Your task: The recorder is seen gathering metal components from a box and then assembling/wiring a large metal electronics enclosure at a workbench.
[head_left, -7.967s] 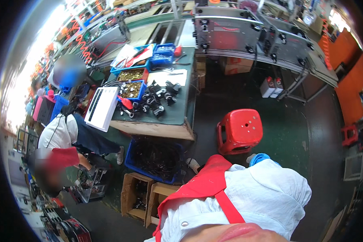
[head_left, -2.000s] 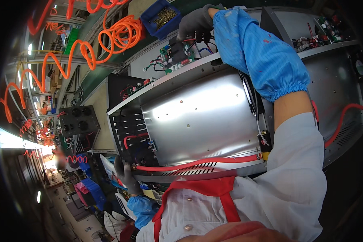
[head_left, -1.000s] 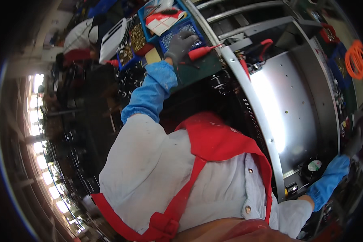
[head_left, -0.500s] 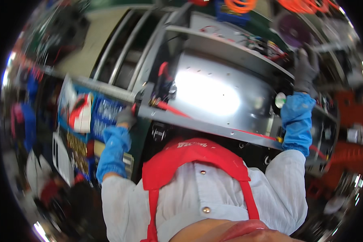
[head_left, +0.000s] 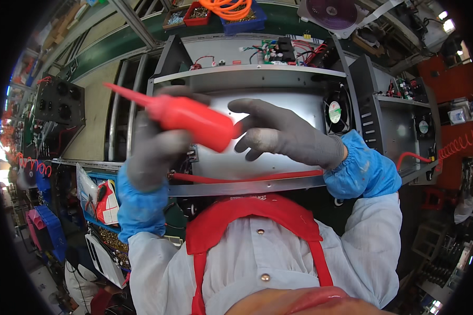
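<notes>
In the head view, my grey-gloved left hand (head_left: 152,155) is wrapped round a red squeeze bottle (head_left: 199,123) with a long tapered nozzle. The bottle lies tilted, its nozzle toward the upper left; both it and the hand are a little blurred. My right hand (head_left: 286,128), gloved as well, is open, fingers spread and loosely bent, with the fingertips close to the bottle's base. Whether they touch it I cannot tell. Both hands are above an open metal case (head_left: 215,190). A black fan (head_left: 337,111) is fixed inside its right end, and a red tube (head_left: 236,178) runs along the near side.
Circuit boards with wires (head_left: 278,50) sit in the far section of the case. A second open case (head_left: 404,107) stands to the right. At the left are metal rollers (head_left: 120,113) and a blue bin (head_left: 92,210). An orange coiled hose (head_left: 228,8) lies beyond.
My left hand has come from beside the left bin to above the case, with the red bottle now held. My right hand has moved inward from the far right edge. The view has turned.
</notes>
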A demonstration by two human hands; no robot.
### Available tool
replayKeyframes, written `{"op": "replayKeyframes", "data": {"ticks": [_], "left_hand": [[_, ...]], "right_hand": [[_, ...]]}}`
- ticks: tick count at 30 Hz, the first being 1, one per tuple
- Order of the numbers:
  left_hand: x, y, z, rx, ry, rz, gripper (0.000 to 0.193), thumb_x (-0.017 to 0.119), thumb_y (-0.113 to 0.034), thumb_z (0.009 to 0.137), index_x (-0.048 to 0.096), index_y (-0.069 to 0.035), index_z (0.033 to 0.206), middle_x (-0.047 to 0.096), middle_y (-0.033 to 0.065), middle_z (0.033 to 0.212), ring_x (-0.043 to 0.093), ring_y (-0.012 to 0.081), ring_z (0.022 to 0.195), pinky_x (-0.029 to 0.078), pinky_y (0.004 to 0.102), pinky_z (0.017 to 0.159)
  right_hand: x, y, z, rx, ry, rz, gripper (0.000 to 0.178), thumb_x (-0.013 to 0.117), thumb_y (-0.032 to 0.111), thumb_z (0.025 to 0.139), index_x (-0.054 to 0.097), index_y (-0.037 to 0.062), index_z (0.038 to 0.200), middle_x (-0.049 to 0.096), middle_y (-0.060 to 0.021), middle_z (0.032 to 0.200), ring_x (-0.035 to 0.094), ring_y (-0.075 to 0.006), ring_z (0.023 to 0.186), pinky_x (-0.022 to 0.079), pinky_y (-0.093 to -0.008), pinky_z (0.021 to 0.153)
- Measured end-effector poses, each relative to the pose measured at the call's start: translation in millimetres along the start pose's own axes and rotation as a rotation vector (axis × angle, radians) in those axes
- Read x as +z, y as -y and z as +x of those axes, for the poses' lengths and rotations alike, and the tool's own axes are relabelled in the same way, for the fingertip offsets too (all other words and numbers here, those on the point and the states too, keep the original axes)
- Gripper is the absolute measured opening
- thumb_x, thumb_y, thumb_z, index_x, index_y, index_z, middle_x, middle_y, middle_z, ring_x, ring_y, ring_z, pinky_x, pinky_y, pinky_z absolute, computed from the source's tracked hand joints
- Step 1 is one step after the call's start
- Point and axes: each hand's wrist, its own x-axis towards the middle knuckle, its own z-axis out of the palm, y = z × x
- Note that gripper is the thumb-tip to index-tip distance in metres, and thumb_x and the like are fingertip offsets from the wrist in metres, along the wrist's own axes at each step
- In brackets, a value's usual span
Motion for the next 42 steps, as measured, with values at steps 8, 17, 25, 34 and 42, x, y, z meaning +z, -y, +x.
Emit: {"op": "replayKeyframes", "data": {"ticks": [8,17,25,34,42], "left_hand": [[18.7,54.5,15.3,-0.385,0.081,0.282,0.046,0.066,-0.004,0.082,0.053,0.001,0.126,0.063,0.0106,0.112,0.062,0.0133,0.092,0.05,0.0267,0.08],[-0.2,75.5,19.5,-0.161,-0.353,0.51,0.033,0.062,-0.014,0.089,0.06,0.001,0.119,0.067,0.0082,0.099,0.061,0.011,0.082,0.05,0.0236,0.068],[-5.3,83.6,19.5,-0.18,-0.426,0.553,0.031,0.063,-0.016,0.09,0.063,0.002,0.115,0.066,0.0071,0.096,0.059,0.01,0.078,0.048,0.0239,0.068],[-6.2,84.4,21.3,-0.188,-0.391,0.644,0.031,0.064,-0.018,0.09,0.064,0.0,0.115,0.067,0.0072,0.098,0.061,0.0106,0.082,0.049,0.0245,0.07],[-9.3,87.8,19.7,-0.189,-0.381,0.625,0.03,0.064,-0.017,0.09,0.063,0.0,0.115,0.067,0.008,0.1,0.062,0.012,0.083,0.051,0.0251,0.071]], "right_hand": [[-96.2,2.5,-59.9,-0.173,-0.571,-0.094,0.045,0.068,0.025,0.086,0.054,-0.0003,0.121,0.061,-0.0104,0.1,0.063,-0.0144,0.077,0.054,-0.0279,0.067],[-209.9,21.6,-69.0,-0.558,-0.896,-1.087,0.042,0.073,0.027,0.081,0.057,0.0072,0.115,0.065,-0.0127,0.09,0.068,-0.023,0.076,0.056,-0.0332,0.068],[-225.0,-3.0,-26.9,-0.563,-0.84,-1.235,0.044,0.072,0.035,0.082,0.057,0.0073,0.113,0.065,-0.0149,0.096,0.068,-0.0314,0.085,0.057,-0.0359,0.068],[-228.4,-21.4,-15.1,-0.654,-0.879,-1.293,0.042,0.073,0.032,0.08,0.057,0.0073,0.111,0.063,-0.0145,0.096,0.067,-0.0302,0.08,0.056,-0.0369,0.066],[-218.0,-32.6,-13.7,-0.729,-0.892,-1.382,0.039,0.075,0.022,0.077,0.057,0.0074,0.108,0.063,-0.0127,0.094,0.066,-0.0308,0.075,0.054,-0.0389,0.062]]}}
